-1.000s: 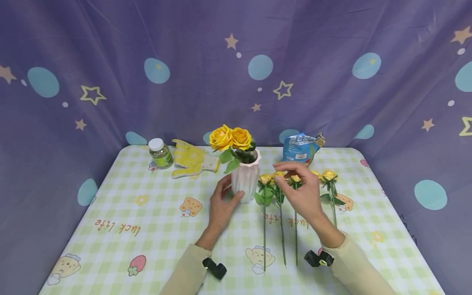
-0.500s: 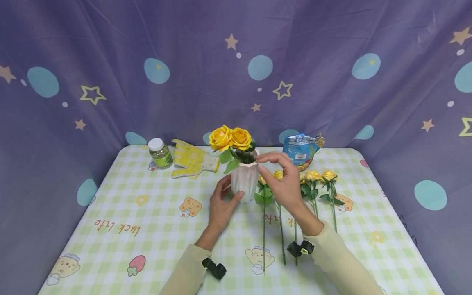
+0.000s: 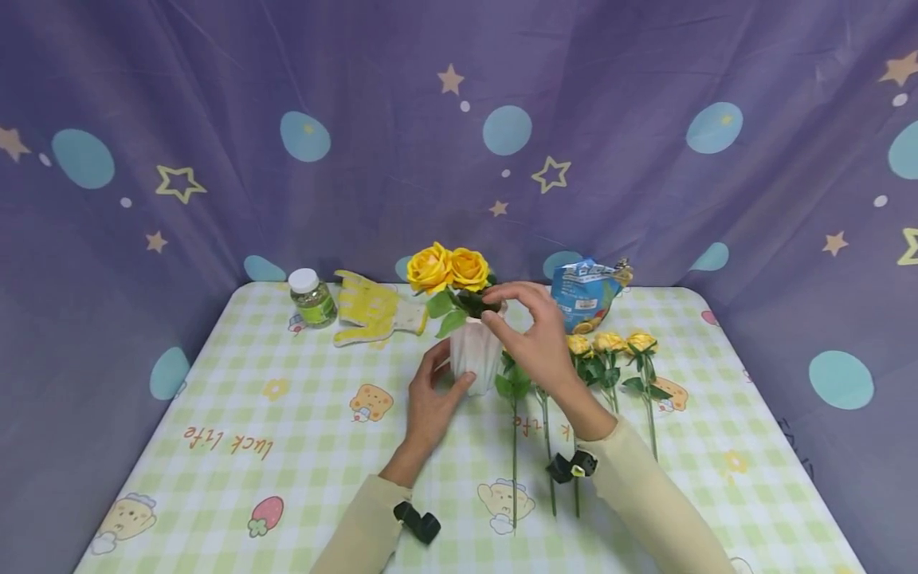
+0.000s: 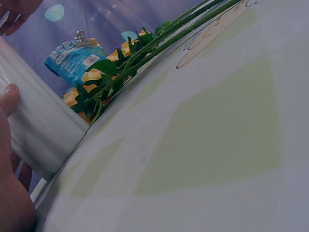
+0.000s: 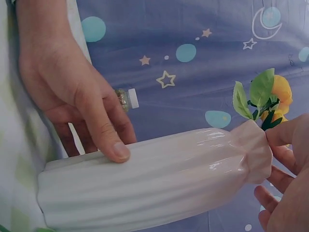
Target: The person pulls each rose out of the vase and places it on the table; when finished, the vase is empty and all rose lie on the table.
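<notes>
A white, faintly pink fluted vase (image 3: 475,351) stands upright on the table with two yellow roses (image 3: 449,269) in it, leaning left. My left hand (image 3: 433,399) grips its lower side, the thumb (image 5: 113,147) lying along the front in the right wrist view. At the vase's mouth is my right hand (image 3: 534,335), thumb and forefinger apart, fingertips by the dark green leaves (image 3: 476,304) and the scalloped rim (image 5: 260,152). Several yellow roses (image 3: 610,343) lie in a row to the right of the vase, stems toward me; my right hand and forearm partly cover some.
A blue snack bag (image 3: 584,295) with a clip stands at the back right. At the back left are a white-lidded jar (image 3: 312,300) and a yellow-and-white work glove (image 3: 373,309). A purple curtain (image 3: 402,104) hangs behind the checked table (image 3: 315,478).
My right hand has moved left from above the lying roses to the vase's mouth. My left hand keeps its grip on the vase, and the vase has stayed in place.
</notes>
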`<state>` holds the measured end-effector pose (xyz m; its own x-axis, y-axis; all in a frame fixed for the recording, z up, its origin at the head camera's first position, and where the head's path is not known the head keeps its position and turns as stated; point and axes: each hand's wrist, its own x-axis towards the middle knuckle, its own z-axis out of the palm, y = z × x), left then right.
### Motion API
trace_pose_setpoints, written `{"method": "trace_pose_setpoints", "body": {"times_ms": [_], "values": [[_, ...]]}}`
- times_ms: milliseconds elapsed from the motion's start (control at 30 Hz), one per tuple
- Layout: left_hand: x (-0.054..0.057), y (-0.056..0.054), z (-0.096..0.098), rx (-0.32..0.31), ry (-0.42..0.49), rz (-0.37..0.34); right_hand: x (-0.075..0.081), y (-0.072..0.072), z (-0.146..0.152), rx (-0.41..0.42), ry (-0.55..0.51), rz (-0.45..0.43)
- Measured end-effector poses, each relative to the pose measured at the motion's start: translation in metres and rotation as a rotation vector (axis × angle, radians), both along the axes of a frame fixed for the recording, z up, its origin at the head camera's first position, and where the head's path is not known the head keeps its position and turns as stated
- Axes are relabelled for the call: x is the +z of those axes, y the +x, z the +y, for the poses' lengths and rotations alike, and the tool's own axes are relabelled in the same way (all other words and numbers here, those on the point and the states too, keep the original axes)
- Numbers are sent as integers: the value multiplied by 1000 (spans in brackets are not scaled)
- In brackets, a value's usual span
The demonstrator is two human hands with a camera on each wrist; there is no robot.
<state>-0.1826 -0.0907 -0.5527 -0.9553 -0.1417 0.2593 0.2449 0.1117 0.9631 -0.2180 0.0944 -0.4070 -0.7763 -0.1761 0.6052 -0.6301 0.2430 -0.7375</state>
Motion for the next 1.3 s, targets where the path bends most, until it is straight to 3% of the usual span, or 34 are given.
{"method": "trace_pose_setpoints", "body": {"times_ms": [300,633,1300], "values": [[1,0,1,9,0,-8,7,-8,-4,18,2,-69],[2,0,1,14,0,-14,18,-14,-10,-43,42,-218],[1,-1,2,24,-5,-2,21,-27,-20,-47,-21,-312]]}}
